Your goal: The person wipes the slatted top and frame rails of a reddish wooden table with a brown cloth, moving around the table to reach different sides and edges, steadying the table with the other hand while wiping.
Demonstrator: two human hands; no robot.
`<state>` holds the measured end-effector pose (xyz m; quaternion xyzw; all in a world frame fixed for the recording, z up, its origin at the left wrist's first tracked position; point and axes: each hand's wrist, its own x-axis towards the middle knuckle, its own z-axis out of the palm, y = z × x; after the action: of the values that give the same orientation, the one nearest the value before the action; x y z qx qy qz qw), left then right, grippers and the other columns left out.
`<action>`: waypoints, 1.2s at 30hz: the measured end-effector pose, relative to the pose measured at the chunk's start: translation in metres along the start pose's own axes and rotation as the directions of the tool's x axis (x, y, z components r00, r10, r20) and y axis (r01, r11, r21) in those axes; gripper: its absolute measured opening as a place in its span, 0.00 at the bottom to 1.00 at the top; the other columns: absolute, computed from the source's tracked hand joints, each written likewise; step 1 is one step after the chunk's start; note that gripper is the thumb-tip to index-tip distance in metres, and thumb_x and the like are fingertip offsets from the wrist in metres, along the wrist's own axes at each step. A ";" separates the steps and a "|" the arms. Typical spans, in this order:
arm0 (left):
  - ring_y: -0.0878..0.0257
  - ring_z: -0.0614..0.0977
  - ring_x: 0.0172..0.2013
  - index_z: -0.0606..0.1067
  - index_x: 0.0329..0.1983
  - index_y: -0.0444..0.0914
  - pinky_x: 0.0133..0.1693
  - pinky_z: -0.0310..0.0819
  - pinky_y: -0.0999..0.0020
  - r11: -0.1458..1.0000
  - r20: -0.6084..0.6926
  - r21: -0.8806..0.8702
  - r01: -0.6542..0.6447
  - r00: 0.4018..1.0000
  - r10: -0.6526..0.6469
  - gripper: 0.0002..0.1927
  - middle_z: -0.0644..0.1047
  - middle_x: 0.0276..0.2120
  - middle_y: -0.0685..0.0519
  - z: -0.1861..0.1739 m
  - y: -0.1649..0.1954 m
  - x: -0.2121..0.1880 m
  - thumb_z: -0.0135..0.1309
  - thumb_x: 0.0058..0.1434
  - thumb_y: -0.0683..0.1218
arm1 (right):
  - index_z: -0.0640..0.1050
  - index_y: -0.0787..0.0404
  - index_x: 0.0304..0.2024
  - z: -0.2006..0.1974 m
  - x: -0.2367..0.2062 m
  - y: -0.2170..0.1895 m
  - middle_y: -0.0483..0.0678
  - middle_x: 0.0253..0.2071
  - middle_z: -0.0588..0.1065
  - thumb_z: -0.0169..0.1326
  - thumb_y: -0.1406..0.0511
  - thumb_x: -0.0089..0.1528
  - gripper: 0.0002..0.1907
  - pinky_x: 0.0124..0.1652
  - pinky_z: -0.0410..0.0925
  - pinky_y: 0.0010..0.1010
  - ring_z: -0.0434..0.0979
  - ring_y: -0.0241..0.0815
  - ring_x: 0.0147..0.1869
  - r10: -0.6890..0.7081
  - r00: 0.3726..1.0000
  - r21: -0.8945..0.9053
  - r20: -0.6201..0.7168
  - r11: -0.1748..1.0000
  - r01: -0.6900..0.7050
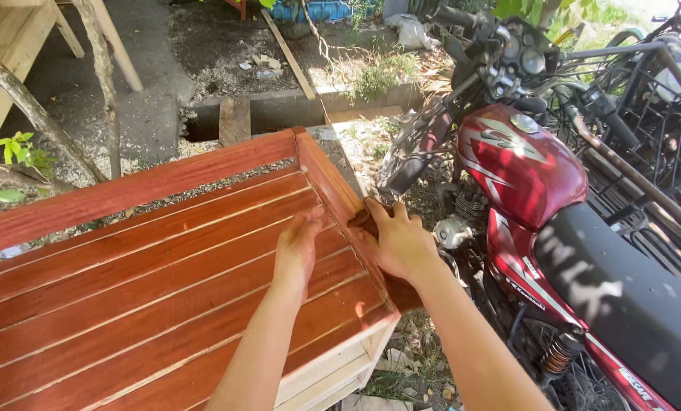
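Note:
A reddish-brown slatted wooden panel [150, 274] with a raised frame lies in front of me. My left hand [298, 247] rests flat on the slats beside the right frame board [333, 186]. My right hand [398, 242] presses a small brown pad, possibly sandpaper or a cloth [363, 222], against the outer side of that frame board. What the pad is made of cannot be told. The underside of the panel is pale, unpainted wood [333, 369].
A red motorcycle [523, 167] with a black seat stands close on the right, and a metal rack [645, 99] behind it. Pale wooden furniture [6, 46] and thin tree trunks [101, 84] are at the left; a concrete kerb [295, 106] and gravel lie beyond.

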<state>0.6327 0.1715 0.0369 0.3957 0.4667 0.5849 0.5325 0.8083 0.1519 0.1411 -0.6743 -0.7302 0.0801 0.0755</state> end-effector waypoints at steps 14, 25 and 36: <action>0.40 0.69 0.62 0.67 0.66 0.40 0.60 0.66 0.52 0.756 -0.099 0.644 -0.117 0.967 0.234 0.29 0.66 0.64 0.39 -0.050 0.011 0.042 0.52 0.63 0.52 | 0.60 0.45 0.71 0.035 0.149 -0.044 0.65 0.61 0.64 0.52 0.55 0.64 0.33 0.52 0.71 0.57 0.69 0.71 0.61 -0.133 0.990 -0.084 -0.045 0.988 0.129; 0.38 0.66 0.66 0.64 0.68 0.39 0.62 0.66 0.52 0.706 -0.263 0.709 0.005 0.930 0.257 0.32 0.61 0.69 0.36 -0.027 -0.010 0.101 0.53 0.61 0.52 | 0.61 0.51 0.69 0.060 0.311 -0.073 0.70 0.63 0.63 0.48 0.51 0.68 0.30 0.57 0.68 0.57 0.69 0.73 0.64 -0.218 0.976 0.090 -0.002 0.972 0.217; 0.40 0.60 0.70 0.66 0.67 0.39 0.65 0.60 0.53 0.761 -0.572 0.602 0.242 0.796 0.199 0.28 0.59 0.71 0.36 0.040 -0.035 0.094 0.52 0.63 0.50 | 0.63 0.42 0.70 0.083 0.457 -0.103 0.62 0.70 0.58 0.50 0.49 0.65 0.30 0.60 0.66 0.57 0.63 0.71 0.69 -0.360 0.929 0.179 0.083 0.923 0.341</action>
<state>0.6686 0.2698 0.0103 0.3407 0.7886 0.4748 0.1911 0.6542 0.5978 0.0837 -0.5185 -0.8333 0.1627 0.1012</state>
